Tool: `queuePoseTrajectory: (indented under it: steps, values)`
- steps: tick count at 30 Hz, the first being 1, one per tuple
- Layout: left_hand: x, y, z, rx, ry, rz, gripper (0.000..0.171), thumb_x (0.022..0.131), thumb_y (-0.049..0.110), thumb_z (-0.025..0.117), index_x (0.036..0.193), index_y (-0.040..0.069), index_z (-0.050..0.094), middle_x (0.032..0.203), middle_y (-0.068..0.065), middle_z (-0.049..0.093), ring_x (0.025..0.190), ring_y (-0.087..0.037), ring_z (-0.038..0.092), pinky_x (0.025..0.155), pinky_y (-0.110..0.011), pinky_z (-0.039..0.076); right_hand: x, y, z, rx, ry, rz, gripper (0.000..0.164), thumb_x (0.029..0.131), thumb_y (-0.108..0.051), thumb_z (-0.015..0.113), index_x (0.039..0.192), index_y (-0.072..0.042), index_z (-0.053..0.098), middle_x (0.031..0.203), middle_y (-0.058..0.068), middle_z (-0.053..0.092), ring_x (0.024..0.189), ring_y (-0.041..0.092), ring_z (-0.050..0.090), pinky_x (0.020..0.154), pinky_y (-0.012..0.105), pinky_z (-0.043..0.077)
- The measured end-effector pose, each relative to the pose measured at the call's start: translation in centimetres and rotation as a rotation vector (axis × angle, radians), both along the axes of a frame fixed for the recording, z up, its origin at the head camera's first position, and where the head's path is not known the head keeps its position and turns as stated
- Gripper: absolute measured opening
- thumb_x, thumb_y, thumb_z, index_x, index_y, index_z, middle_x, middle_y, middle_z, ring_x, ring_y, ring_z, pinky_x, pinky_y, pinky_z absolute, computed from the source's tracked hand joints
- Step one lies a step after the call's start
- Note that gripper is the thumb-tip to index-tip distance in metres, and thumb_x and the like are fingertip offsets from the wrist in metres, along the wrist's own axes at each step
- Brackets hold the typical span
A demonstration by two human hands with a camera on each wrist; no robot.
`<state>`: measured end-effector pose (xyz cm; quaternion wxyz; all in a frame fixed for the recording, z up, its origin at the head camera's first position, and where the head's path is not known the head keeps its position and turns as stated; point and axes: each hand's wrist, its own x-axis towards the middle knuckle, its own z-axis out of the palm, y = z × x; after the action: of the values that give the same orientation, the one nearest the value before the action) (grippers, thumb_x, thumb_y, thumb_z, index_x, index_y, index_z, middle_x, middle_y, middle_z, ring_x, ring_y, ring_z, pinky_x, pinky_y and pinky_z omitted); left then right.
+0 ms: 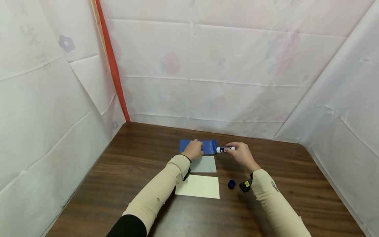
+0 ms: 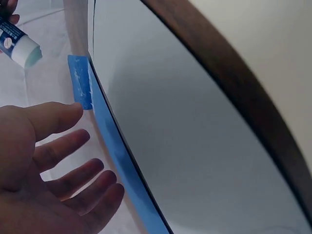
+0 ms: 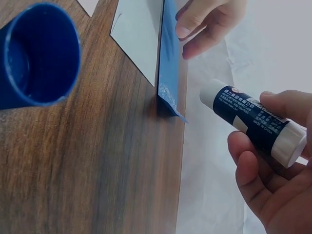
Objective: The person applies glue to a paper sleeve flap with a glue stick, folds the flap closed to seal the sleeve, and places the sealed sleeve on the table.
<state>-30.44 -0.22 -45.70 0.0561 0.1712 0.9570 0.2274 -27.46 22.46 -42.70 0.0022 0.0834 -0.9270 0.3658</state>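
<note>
Pinching glue stick (image 3: 248,117): right hand (image 1: 241,154) | blue envelope (image 1: 208,147) beneath left hand (image 1: 193,149) (fingers apart); contact unclear

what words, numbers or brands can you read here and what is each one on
"得力集团有限公司": on the glue stick
"MADE IN CHINA": on the glue stick
"http://www.": on the glue stick, the rest blurred
Other print on the glue stick: too small or blurred
Marks on the left wall sheet and right sleeve: not legible
</note>
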Motion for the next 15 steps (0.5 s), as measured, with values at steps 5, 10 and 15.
queuePoseTrajectory:
  steps: [5,10,15]
  values:
    - [-0.6,-0.1,-0.5,0.015,0.005,0.023,0.03,0.095,0.011,0.059,0.124,0.002,0.064,0.125,-0.015,0.061,0.117,-0.031,0.058,0.096,-0.04,0.05,-0.7,-0.5,-0.1,0.004,-0.011,0.01,0.028,0.093,-0.024,0.066,0.112,-0.003,0.071,0.089,0.019,0.073,0.072,0.033,0.069,0.053,0.027,0.047]
    - [-0.9,-0.2,-0.9,-0.079,-0.021,0.045,0.037,0.097,0.015,0.057,0.134,0.008,0.058,0.139,-0.013,0.055,0.13,-0.033,0.05,0.104,-0.047,0.044,-1.6,-1.3,-0.3,0.025,-0.018,0.026,0.03,0.094,-0.026,0.065,0.113,-0.004,0.07,0.09,0.02,0.073,0.074,0.034,0.07,0.053,0.027,0.046]
    - [-0.5,0.1,-0.9,-0.186,-0.068,0.026,0.042,0.1,0.019,0.053,0.142,0.018,0.053,0.148,-0.009,0.045,0.137,-0.032,0.04,0.107,-0.051,0.039,-2.3,-2.0,-0.3,0.03,-0.016,0.023,0.03,0.094,-0.025,0.065,0.114,-0.003,0.07,0.093,0.019,0.074,0.076,0.034,0.071,0.053,0.027,0.048]
